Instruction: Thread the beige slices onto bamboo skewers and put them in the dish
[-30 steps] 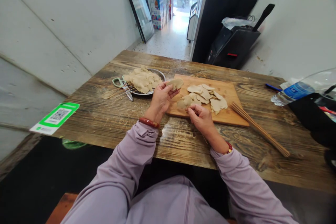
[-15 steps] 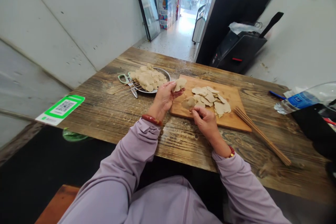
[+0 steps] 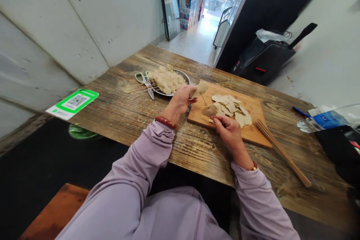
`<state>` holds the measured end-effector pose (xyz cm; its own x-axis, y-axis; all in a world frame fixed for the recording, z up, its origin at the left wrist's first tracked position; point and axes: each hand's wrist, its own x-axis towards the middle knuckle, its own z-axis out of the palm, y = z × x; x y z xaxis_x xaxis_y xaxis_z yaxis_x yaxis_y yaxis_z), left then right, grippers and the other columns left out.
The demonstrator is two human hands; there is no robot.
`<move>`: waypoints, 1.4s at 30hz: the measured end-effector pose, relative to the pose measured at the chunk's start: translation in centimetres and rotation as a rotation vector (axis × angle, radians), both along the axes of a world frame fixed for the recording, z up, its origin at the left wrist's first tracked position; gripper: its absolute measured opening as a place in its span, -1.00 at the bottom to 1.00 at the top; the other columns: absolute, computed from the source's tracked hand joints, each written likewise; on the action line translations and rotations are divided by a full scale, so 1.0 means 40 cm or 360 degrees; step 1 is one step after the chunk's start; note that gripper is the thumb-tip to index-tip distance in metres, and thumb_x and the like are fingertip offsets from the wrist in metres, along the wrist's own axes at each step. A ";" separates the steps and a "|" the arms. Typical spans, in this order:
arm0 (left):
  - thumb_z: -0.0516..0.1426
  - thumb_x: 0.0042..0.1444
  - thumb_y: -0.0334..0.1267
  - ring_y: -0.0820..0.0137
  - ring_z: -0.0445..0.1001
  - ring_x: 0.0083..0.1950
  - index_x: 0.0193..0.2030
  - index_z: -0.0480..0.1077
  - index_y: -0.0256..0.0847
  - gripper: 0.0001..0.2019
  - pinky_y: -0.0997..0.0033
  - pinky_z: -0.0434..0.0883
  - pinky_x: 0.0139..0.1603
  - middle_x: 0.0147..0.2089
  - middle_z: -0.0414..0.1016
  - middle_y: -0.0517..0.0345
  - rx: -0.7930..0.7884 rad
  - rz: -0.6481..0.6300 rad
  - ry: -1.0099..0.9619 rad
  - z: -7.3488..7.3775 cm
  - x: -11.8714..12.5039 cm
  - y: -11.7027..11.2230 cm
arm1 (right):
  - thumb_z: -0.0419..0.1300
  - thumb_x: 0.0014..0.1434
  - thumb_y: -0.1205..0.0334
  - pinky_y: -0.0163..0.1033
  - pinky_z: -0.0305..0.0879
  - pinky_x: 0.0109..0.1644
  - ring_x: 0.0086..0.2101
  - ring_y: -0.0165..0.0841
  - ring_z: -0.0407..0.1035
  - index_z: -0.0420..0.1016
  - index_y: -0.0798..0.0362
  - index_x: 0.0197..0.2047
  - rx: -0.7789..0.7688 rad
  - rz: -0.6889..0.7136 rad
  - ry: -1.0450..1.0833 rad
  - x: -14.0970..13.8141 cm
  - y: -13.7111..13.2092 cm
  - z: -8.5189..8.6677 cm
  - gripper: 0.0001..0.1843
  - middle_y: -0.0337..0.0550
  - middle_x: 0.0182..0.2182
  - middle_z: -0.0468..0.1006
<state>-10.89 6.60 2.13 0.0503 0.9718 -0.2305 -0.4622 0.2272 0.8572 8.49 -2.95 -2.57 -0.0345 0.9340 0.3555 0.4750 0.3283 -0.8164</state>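
Note:
My left hand [image 3: 182, 99] is closed on pale beige slices [image 3: 200, 89], and a thin skewer runs from them down to the right. Pinched between thumb and fingers of my right hand [image 3: 228, 129] is another flat slice [image 3: 209, 110], at the skewer's lower end. Whether the skewer has pierced it I cannot tell. Both hands are over the near left part of a wooden cutting board [image 3: 260, 116]. Loose slices [image 3: 229, 105] lie heaped on that board. Beyond my left hand, skewered slices [image 3: 167, 78] are piled on a round metal plate [image 3: 184, 76].
Green-handled scissors [image 3: 145, 82] lie left of the plate. A bundle of bare skewers [image 3: 282, 152] rests right of the board. At the table's right edge are a plastic bottle [image 3: 323, 120] and a blue pen-like object [image 3: 300, 111]. A green QR-code card [image 3: 74, 103] is at the left edge.
The view has turned left, so everything sits further right in the picture. Both hands keep their holds, and the slice in my right hand stays close to the skewer.

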 end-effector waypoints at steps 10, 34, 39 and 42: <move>0.25 0.02 -0.37 0.47 0.30 -0.42 -0.42 0.37 -0.19 -0.88 0.48 0.32 -0.43 -0.44 0.37 0.23 -0.0013 -0.0104 -0.0014 -0.013 -0.007 0.008 | 0.22 0.22 0.04 -0.26 0.34 -0.39 -0.50 -0.34 0.42 0.69 0.07 -0.23 -0.0085 0.0006 0.0051 0.007 0.005 -0.004 -0.70 -0.22 -0.57 0.54; 0.23 0.01 -0.33 0.51 0.29 -0.41 -0.46 0.52 -0.25 -0.92 0.51 0.25 -0.34 -0.49 0.43 0.24 0.0649 0.0108 0.0481 -0.015 0.008 -0.006 | 0.23 0.17 -0.03 -0.33 0.08 -0.54 -0.64 -0.47 0.16 0.63 0.08 -0.30 -0.0258 0.0011 0.0289 -0.013 0.007 0.004 -0.67 -0.34 -0.66 0.35; 0.22 0.02 -0.32 0.46 0.34 -0.37 -0.43 0.55 -0.23 -0.92 0.47 0.30 -0.27 -0.47 0.45 0.23 0.0779 0.0170 0.0698 -0.030 0.004 0.006 | 0.23 0.17 -0.05 -0.32 0.03 -0.54 -0.63 -0.48 0.14 0.61 0.08 -0.34 -0.0276 0.0026 0.0302 -0.015 0.007 0.008 -0.66 -0.34 -0.65 0.34; 0.23 0.02 -0.30 0.42 0.36 -0.35 -0.40 0.58 -0.21 -0.92 0.45 0.31 -0.25 -0.45 0.47 0.22 0.0787 0.0180 0.0802 -0.033 0.000 0.008 | 0.22 0.18 -0.07 -0.32 0.02 -0.55 -0.62 -0.47 0.13 0.58 0.06 -0.36 -0.0270 0.0060 0.0284 -0.014 0.008 0.009 -0.65 -0.35 -0.66 0.30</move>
<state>-10.91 6.92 0.79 -0.0535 0.9615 0.2696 0.0197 -0.2689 0.9630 7.93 -2.63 -2.22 -0.0213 0.9802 0.1970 0.3084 0.1939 -0.9313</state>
